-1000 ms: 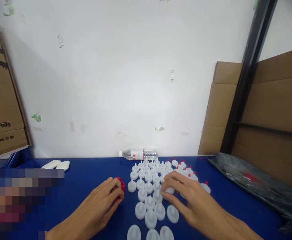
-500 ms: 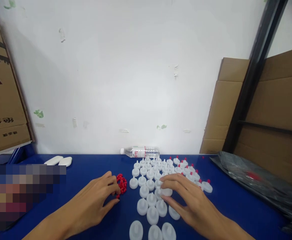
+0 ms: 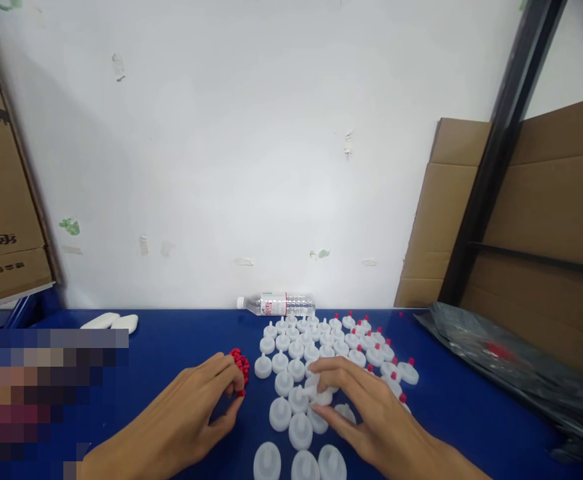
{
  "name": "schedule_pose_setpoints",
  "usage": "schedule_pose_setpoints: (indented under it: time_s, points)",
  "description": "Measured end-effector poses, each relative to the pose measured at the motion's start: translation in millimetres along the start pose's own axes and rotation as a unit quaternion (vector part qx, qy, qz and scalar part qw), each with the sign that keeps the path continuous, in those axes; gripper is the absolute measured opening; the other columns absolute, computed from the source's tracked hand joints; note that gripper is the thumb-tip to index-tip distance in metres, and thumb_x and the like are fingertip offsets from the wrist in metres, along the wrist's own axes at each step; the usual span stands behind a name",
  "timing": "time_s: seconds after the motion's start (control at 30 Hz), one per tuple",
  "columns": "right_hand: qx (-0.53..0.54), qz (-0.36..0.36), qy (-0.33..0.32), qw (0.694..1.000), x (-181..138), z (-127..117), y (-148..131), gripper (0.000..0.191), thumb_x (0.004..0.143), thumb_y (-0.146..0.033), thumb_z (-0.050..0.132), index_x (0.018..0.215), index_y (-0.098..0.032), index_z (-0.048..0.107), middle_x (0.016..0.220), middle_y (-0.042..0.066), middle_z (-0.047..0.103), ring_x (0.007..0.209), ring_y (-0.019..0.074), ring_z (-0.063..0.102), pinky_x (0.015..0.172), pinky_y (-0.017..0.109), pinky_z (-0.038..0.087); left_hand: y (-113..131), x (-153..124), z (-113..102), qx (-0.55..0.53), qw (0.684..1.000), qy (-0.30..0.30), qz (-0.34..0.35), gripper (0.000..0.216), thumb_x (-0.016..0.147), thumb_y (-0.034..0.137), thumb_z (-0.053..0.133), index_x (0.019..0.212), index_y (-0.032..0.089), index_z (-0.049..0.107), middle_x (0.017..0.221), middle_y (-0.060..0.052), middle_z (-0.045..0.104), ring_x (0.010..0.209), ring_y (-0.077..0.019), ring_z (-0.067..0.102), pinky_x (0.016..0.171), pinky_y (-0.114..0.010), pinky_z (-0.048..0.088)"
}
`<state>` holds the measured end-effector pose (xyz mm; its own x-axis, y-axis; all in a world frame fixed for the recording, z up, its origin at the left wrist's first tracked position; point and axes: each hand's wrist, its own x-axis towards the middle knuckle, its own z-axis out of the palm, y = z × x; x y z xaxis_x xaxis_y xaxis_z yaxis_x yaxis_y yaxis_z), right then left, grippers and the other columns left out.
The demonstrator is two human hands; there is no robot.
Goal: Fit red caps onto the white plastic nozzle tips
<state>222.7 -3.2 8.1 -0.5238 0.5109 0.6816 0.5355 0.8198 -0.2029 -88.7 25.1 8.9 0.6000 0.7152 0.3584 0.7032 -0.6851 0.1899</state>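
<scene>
Left hand at seven o'clock pinches a red cap; right hand at five grips a white lid.

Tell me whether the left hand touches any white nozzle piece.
Apart: the head view shows bare blue tabletop between the left hand and the nearest white nozzle piece.

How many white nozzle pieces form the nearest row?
3, at the picture's bottom: left piece, apart; middle piece and right piece, side by side. Others may be hidden.
</scene>
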Motion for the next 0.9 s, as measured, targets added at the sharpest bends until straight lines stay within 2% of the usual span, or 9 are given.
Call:
schedule_pose_setpoints:
  time_s: [0.13, 0.27, 0.43, 0.53, 0.67, 0.77, 0.9]
  points:
    - [0.036, -0.022, 0.008, 0.999, 0.5, 2.3, -5.0, 0.008, 0.106, -0.031, 0.057, 0.109, -0.024, 0.053, 0.11, 0.007, 0.073, 0.105, 0.0177, 0.073, 0.088, 0.026, 0.06, 27.2, 2.1, 2.8, -0.088, 0.991, 0.085, 0.055, 0.018, 0.096, 0.013, 0.048, 0.098, 0.025, 0.06, 0.092, 0.0, 0.068, 0.079, -0.014, 0.067, 0.07, -0.024, 0.053]
    - [0.047, -0.046, 0.013, 0.998, 0.5, 2.6, -11.1, 0.014, 0.104, -0.03, 0.064, 0.112, -0.023, 0.056, 0.109, 0.007, 0.077, 0.11, 0.0179, 0.074, 0.093, 0.025, 0.059, 46.9, 1.8, 3.3, -0.152, 0.969, 0.154, 0.122, 0.027, 0.097, 0.009, 0.054, 0.111, 0.028, 0.066, 0.094, -0.001, 0.073, 0.081, -0.0131, 0.072, 0.071, -0.022, 0.059]
    - [0.027, -0.071, 0.024, 0.997, -1.0, 5.1, -18.8, 0.012, 0.104, -0.033, 0.065, 0.105, -0.022, 0.059, 0.113, 0.007, 0.079, 0.109, 0.0167, 0.075, 0.094, 0.024, 0.059, 49.3, -1.2, 5.1, -0.142, 0.96, 0.183, 0.159, 0.039, 0.098, 0.008, 0.058, 0.128, 0.033, 0.065, 0.107, -0.003, 0.08, 0.091, -0.017, 0.078, 0.082, -0.027, 0.065]
    - [0.002, -0.096, 0.035, 0.995, -0.9, 7.3, -21.6, 0.012, 0.103, -0.032, 0.065, 0.102, -0.022, 0.06, 0.112, 0.008, 0.08, 0.104, 0.0165, 0.076, 0.094, 0.025, 0.06, 52.6, -2.2, 6.8, -0.153, 0.953, 0.197, 0.169, 0.037, 0.099, 0.012, 0.061, 0.127, 0.034, 0.067, 0.105, -0.002, 0.082, 0.089, -0.0179, 0.08, 0.079, -0.027, 0.067]
    - [0.001, -0.116, 0.05, 0.992, 1.6, 6.0, -23.4, 0.013, 0.105, -0.033, 0.062, 0.098, -0.022, 0.059, 0.108, 0.009, 0.08, 0.097, 0.0175, 0.078, 0.088, 0.026, 0.063, 57.4, -1.5, 7.8, -0.165, 0.953, 0.183, 0.178, 0.039, 0.1, 0.012, 0.059, 0.13, 0.036, 0.064, 0.106, -0.002, 0.083, 0.088, -0.0186, 0.081, 0.078, -0.028, 0.068]
    - [0.0, -0.118, 0.055, 0.991, 3.1, 3.6, -23.7, 0.016, 0.106, -0.032, 0.06, 0.094, -0.022, 0.059, 0.103, 0.009, 0.081, 0.095, 0.0174, 0.079, 0.086, 0.024, 0.063, 56.3, 0.2, 7.5, -0.151, 0.951, 0.184, 0.196, 0.037, 0.101, 0.011, 0.059, 0.13, 0.033, 0.062, 0.108, -0.003, 0.083, 0.09, -0.0183, 0.081, 0.077, -0.027, 0.066]
    - [-0.011, -0.141, 0.075, 0.987, 4.2, 3.6, -23.6, 0.017, 0.105, -0.031, 0.062, 0.093, -0.021, 0.06, 0.108, 0.009, 0.081, 0.094, 0.0164, 0.079, 0.088, 0.023, 0.062, 53.7, 2.9, 8.1, -0.123, 0.951, 0.19, 0.209, 0.028, 0.103, 0.014, 0.059, 0.127, 0.03, 0.06, 0.104, -0.004, 0.084, 0.083, -0.0171, 0.081, 0.073, -0.026, 0.063]
